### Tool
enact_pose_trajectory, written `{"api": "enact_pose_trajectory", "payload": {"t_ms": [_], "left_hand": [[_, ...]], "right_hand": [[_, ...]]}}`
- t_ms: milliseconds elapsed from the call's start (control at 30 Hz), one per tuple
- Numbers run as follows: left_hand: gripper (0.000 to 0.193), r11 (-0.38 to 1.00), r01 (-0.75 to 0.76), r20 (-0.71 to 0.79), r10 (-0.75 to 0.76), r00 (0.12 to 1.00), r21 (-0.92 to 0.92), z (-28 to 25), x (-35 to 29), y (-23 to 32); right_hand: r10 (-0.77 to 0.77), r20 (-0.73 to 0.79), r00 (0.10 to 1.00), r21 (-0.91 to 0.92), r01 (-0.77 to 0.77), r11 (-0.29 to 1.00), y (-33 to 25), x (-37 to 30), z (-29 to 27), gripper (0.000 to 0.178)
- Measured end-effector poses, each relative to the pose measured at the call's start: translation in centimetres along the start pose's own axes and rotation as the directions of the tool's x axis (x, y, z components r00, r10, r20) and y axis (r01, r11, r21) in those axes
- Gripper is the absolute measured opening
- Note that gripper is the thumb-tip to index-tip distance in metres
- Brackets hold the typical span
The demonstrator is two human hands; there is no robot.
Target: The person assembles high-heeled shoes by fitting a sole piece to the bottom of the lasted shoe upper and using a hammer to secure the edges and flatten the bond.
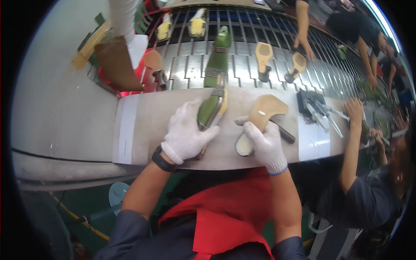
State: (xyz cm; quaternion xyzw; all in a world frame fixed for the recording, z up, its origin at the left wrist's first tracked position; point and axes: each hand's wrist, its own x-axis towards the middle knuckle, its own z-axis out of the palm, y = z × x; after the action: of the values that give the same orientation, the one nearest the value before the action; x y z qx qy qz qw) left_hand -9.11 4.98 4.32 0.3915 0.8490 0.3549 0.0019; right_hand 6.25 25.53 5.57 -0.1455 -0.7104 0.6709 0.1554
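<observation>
My left hand (186,132), in a white knit glove, is closed around a green shoe last (209,110) with a strappy upper on it, lying at the table's near side. Thumb and fingers press on its near end. My right hand (265,145), also gloved, grips a tan shoe sole (269,107), broad end pointing away from me. A pale rounded end shows below my fingers, and a dark heel-like piece (284,131) juts out to the right; I cannot tell whether these belong to one sole or two. Beyond the held last lies another green shoe last (219,58), pointing away.
Heeled soles (263,54) and yellow-covered shoes (197,24) sit on the slatted metal conveyor (186,65). A dark box (310,102) with white tools stands right on the beige table (147,130). A brown board (118,63) leans left. Co-workers' arms (350,151) work at right and across.
</observation>
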Motion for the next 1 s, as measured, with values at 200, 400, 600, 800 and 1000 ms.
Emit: {"api": "enact_pose_trajectory", "payload": {"t_ms": [200, 400, 600, 800, 1000], "left_hand": [[0.077, 1.0, 0.017, 0.059, -0.016, 0.998, -0.022, -1.4, 1.2, -1.1], [0.063, 0.963, -0.028, 0.15, 0.071, 0.986, -0.268, -1.7, 3.2, -4.1], [0.05, 0.938, -0.074, 0.058, 0.1, 0.993, -0.338, -2.3, 2.9, -4.0], [0.05, 0.941, -0.054, 0.07, 0.082, 0.994, -0.335, -2.0, 3.0, -4.1], [0.048, 0.938, -0.082, 0.028, 0.097, 0.995, -0.338, -2.5, 2.7, -4.1]], "right_hand": [[-0.029, 0.075, 0.997, -0.096, 0.036, 0.995, -6.8, 4.5, 1.9, 0.029], [-0.044, 0.24, 0.97, -0.156, 0.083, 0.984, -9.6, 16.0, 8.1, 0.042], [0.257, 0.232, 0.938, -0.288, -0.186, 0.939, -4.2, 25.4, 13.1, 0.044], [0.024, 0.28, 0.96, -0.873, 0.244, 0.422, -2.4, 25.9, 11.9, 0.042], [-0.473, -0.221, 0.853, -0.799, 0.119, 0.589, -3.5, 22.5, 1.9, 0.03]]}}
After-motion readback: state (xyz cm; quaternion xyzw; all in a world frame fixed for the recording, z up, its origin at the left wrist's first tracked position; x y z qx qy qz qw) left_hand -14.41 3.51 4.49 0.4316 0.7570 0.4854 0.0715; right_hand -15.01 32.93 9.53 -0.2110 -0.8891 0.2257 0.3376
